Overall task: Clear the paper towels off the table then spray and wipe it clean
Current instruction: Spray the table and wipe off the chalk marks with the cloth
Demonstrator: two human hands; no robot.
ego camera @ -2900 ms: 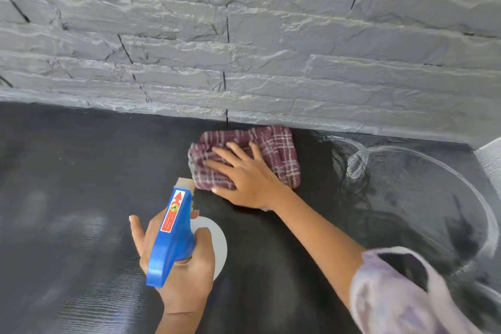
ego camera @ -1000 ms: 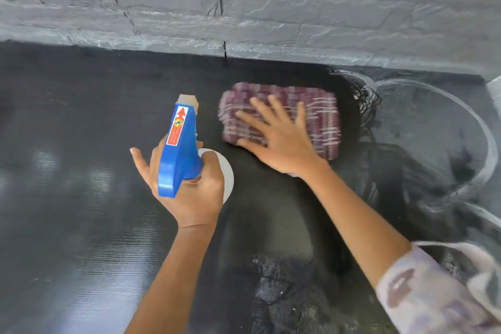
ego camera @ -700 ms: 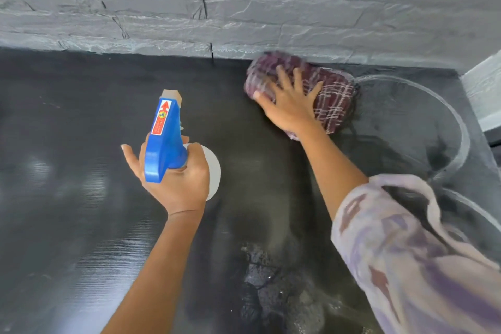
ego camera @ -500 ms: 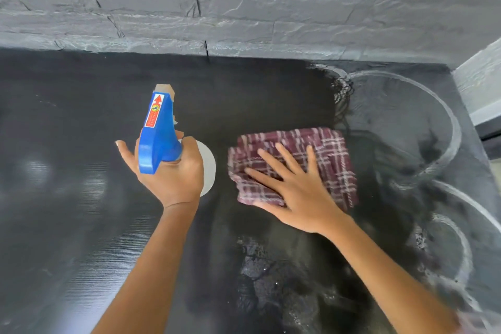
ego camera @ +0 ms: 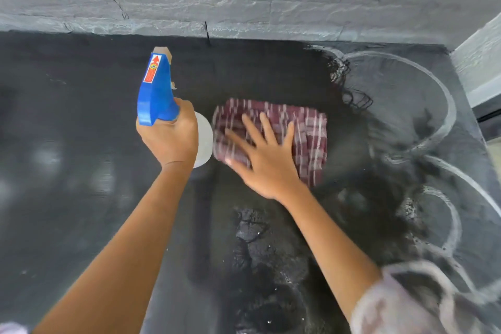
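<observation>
The folded maroon-and-white checked cloth [ego camera: 309,130] lies on the dark, wet counter [ego camera: 67,184], its left part under the right hand [ego camera: 267,163], whose fingers [ego camera: 250,127] are straight and spread, pressing it flat. Just beside it the left hand [ego camera: 169,141] holds a spray bottle [ego camera: 156,95], fingers curled round its neck. The blue spray head bears a red label [ego camera: 151,73] with an arrow; its writing is unreadable. The cloth is blurred.

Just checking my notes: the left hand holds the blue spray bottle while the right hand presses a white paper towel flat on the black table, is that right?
Not quite: the head view shows the right hand pressing a dark red checked cloth, not a paper towel. The rest stands.
</observation>
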